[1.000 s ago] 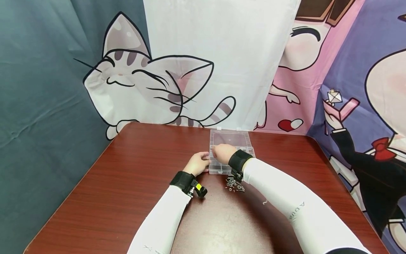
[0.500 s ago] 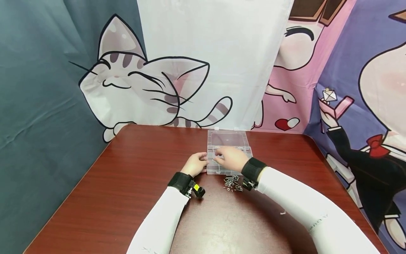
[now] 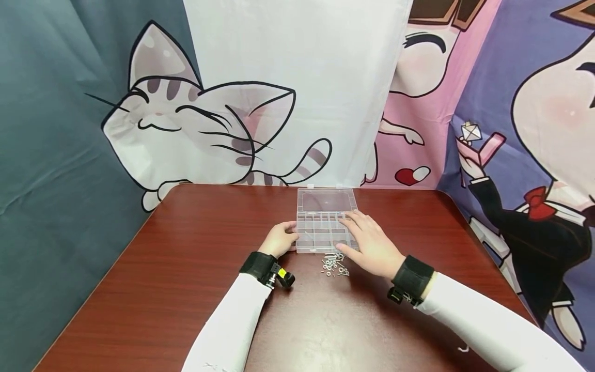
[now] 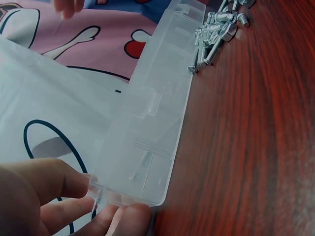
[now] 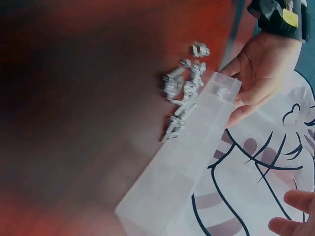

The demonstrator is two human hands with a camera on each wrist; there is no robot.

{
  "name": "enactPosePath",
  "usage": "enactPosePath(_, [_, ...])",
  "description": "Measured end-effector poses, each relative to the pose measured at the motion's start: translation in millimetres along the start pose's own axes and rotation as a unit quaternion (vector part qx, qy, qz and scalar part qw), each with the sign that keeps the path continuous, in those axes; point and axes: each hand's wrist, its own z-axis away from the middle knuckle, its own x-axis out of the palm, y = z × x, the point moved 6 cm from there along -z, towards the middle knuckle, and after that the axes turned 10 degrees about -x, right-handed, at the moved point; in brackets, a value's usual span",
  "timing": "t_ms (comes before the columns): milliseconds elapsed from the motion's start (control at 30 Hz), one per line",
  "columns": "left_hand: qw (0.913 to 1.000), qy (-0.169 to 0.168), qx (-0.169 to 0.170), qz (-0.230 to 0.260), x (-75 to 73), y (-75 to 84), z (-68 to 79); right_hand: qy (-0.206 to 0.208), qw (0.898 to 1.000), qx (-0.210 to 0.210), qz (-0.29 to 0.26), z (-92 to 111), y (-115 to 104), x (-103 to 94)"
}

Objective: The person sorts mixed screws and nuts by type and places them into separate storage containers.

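A clear plastic compartment box (image 3: 305, 251) lies on the table with its lid (image 3: 327, 200) folded back. My left hand (image 3: 277, 239) holds the box's left end; in the left wrist view, the thumb (image 4: 74, 184) is at the upper corner and the other fingers are against the end wall. Through the front wall, a screw (image 4: 142, 167) shows inside near that end. My right hand (image 3: 372, 245), fingers spread and holding nothing, hovers by the box's right side and overlaps it in the head view. Just in front of the box lies a pile of screws and nuts (image 3: 333, 264).
The brown wooden table (image 3: 223, 222) carries the box near its back edge. Cloth hangings with a cartoon cat (image 3: 186, 134) and figures stand behind and to the right. Black straps with cameras (image 3: 256, 266) circle both wrists.
My right hand has drawn back to the right from over the box's compartments, and its bent fingers have spread. The left hand keeps its place at the box's left end.
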Motion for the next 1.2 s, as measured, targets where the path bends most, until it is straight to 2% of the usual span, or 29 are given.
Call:
enactPosePath(200, [1.0000, 0.003, -0.003, -0.002, 1.7, 0.3, -0.8, 0.001, 1.000, -0.008, 0.007, 17, -4, -2.4])
enactPosePath(500, [0.9999, 0.006, 0.000, -0.008, -1.0, -1.5, -2.3, 0.005, 0.998, -0.046, 0.036, 14, -13, 5.6])
enactPosePath(800, [0.9999, 0.004, 0.004, -0.011, 0.4, -0.9, -0.7, -0.086, 0.991, -0.074, 0.073, 0, -25, 29.4])
enactPosePath(1067, [1.0000, -0.001, 0.002, -0.008, -0.4, -1.3, -0.3, -0.120, 0.984, -0.090, 0.092, -12, -28, 42.9])
enactPosePath(1200, [0.9999, -0.002, 0.004, -0.012, -1.8, -1.6, -0.3, -0.120, 0.983, -0.092, 0.107, -15, -28, 46.7])
